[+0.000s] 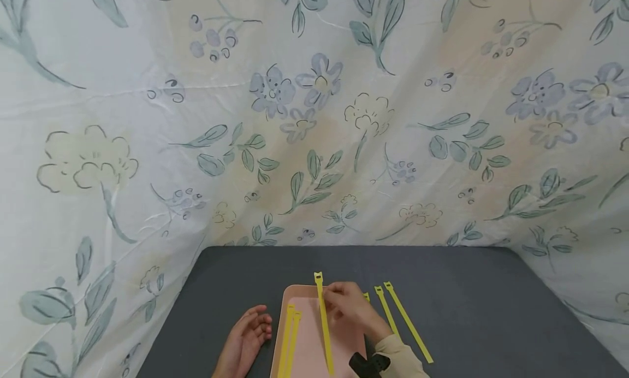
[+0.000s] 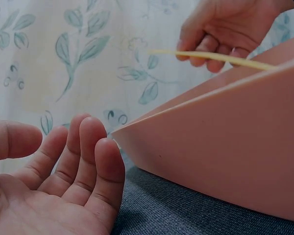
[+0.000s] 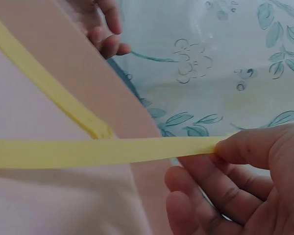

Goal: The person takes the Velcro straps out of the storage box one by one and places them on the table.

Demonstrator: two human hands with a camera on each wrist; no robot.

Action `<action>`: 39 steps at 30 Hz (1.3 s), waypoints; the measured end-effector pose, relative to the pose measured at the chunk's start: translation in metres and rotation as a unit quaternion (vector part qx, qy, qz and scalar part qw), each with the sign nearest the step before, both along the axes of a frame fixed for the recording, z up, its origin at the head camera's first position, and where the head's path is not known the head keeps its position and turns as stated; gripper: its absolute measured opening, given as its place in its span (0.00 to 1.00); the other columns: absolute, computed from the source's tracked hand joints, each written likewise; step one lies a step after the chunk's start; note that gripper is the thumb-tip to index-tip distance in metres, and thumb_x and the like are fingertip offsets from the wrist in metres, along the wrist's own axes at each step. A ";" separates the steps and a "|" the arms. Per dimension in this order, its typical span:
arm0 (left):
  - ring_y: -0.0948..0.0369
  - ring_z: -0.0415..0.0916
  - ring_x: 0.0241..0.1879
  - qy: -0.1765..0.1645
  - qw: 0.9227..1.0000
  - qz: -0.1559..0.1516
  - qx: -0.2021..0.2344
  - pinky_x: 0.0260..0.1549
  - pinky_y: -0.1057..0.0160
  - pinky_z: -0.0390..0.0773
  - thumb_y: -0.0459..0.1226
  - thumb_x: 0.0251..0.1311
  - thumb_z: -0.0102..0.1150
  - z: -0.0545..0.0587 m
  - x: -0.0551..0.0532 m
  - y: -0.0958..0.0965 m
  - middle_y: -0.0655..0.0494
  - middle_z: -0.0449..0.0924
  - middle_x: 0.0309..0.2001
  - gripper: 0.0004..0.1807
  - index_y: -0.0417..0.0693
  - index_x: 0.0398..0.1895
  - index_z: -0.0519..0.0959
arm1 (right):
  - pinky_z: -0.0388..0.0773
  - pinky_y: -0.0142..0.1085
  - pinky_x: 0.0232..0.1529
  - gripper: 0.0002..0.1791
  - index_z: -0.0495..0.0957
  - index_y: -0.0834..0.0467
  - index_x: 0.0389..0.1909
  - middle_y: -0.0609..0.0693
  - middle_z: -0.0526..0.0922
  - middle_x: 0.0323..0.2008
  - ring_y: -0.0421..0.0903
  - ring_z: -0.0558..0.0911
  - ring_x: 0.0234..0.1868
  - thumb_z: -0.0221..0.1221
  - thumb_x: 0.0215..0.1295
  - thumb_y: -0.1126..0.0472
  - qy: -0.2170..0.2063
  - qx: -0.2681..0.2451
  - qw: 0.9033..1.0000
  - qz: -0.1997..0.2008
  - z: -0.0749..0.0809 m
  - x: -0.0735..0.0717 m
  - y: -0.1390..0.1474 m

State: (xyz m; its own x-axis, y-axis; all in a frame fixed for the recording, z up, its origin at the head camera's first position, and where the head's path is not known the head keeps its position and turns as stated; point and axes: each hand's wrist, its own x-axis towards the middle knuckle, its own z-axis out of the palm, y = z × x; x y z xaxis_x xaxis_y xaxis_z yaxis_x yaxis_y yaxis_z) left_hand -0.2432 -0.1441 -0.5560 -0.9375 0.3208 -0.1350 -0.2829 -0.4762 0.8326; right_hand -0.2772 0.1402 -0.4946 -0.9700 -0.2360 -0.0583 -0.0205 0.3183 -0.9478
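My right hand (image 1: 351, 308) pinches a yellow cable tie strap (image 1: 324, 326) between thumb and fingers, near its slotted head. The strap hangs over a pink tray (image 1: 351, 342), and in the right wrist view its flat band (image 3: 78, 153) stretches out from the fingertips. Two more yellow straps (image 1: 287, 340) lie side by side at the tray's left. Beside the tray's left wall, my left hand (image 1: 247, 334) holds nothing. Its fingers (image 2: 90, 161) are loosely bent, palm up, in the left wrist view.
To the right of the tray, two yellow straps (image 1: 409, 322) lie on the dark grey table (image 1: 472, 301). The head of another strap (image 1: 366, 296) shows behind my right hand. A floral cloth (image 1: 314, 148) hangs behind the table and along its sides.
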 end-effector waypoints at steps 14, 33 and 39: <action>0.64 0.74 0.40 -0.004 1.000 0.002 0.001 0.48 0.64 0.76 0.47 0.82 0.35 0.000 -0.001 0.002 0.61 0.77 0.44 0.15 0.55 0.60 0.69 | 0.81 0.37 0.30 0.15 0.83 0.62 0.47 0.53 0.86 0.36 0.47 0.83 0.36 0.59 0.73 0.53 0.025 -0.020 0.998 -0.057 0.036 0.004 0.003; 0.64 0.74 0.39 -0.003 1.000 -0.004 -0.012 0.47 0.65 0.76 0.46 0.82 0.36 0.002 0.000 0.002 0.61 0.78 0.43 0.15 0.55 0.58 0.71 | 0.81 0.39 0.33 0.12 0.84 0.59 0.45 0.50 0.85 0.34 0.48 0.82 0.38 0.60 0.73 0.54 0.032 -0.036 0.993 -0.104 0.074 -0.001 0.017; 0.64 0.75 0.39 -0.007 1.000 0.007 -0.029 0.46 0.65 0.76 0.44 0.80 0.39 0.001 -0.002 0.003 0.62 0.78 0.42 0.15 0.51 0.60 0.71 | 0.81 0.43 0.36 0.12 0.84 0.58 0.46 0.50 0.84 0.35 0.49 0.81 0.40 0.58 0.75 0.55 0.042 -0.030 0.993 -0.105 0.083 0.001 0.023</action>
State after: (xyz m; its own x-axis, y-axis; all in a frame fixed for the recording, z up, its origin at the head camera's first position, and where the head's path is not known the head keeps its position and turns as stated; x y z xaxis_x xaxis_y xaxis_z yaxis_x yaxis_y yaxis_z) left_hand -0.2448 -0.1409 -0.5555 -0.9397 0.2990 -0.1662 -0.2884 -0.4311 0.8550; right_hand -0.2760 0.1631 -0.4116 -0.9991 -0.0290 0.0321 -0.0387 0.2668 -0.9630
